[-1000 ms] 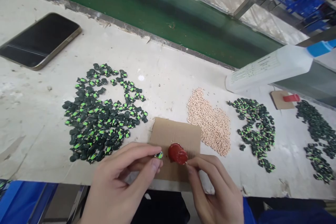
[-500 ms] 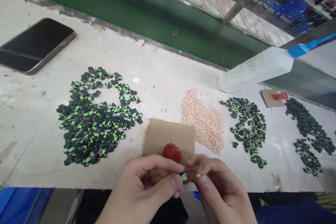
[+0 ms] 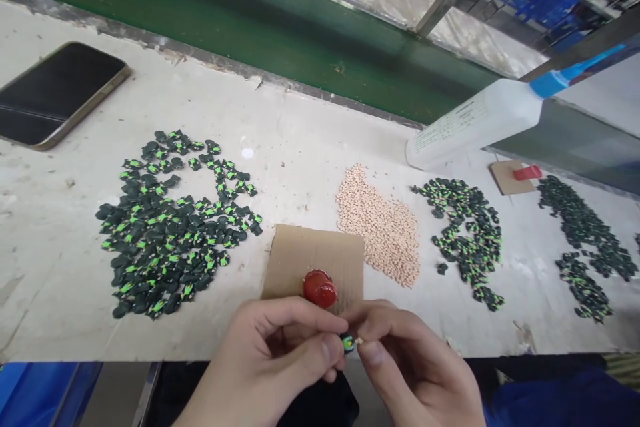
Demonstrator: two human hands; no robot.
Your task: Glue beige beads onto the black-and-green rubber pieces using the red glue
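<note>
My left hand (image 3: 290, 353) pinches a small dark piece with a green and yellow patch (image 3: 348, 343) between thumb and forefinger. A tiny pale pink bead-like piece (image 3: 359, 341) sits between the thumb and forefinger of my right hand (image 3: 405, 353), right at the dark piece's edge; whether the two touch I cannot tell. Just behind my hands, a red glossy cap-like thing (image 3: 320, 287) rests on a square of brown cardboard (image 3: 295, 253). Farther back to the right is a heap of the pale pink pieces (image 3: 377, 223). Many dark green pieces with bright green patches (image 3: 175, 240) lie heaped on the left.
A phone (image 3: 60, 90) lies at the back left. A white bottle with a blue nozzle (image 3: 475, 120) leans at the back right. More dark green pieces (image 3: 470, 233) lie to the right, beside another cardboard square (image 3: 505, 180) with a red cap (image 3: 527, 173).
My right hand has moved left, bringing the pale piece up to the dark piece in my left hand. The whole view has shifted slightly.
</note>
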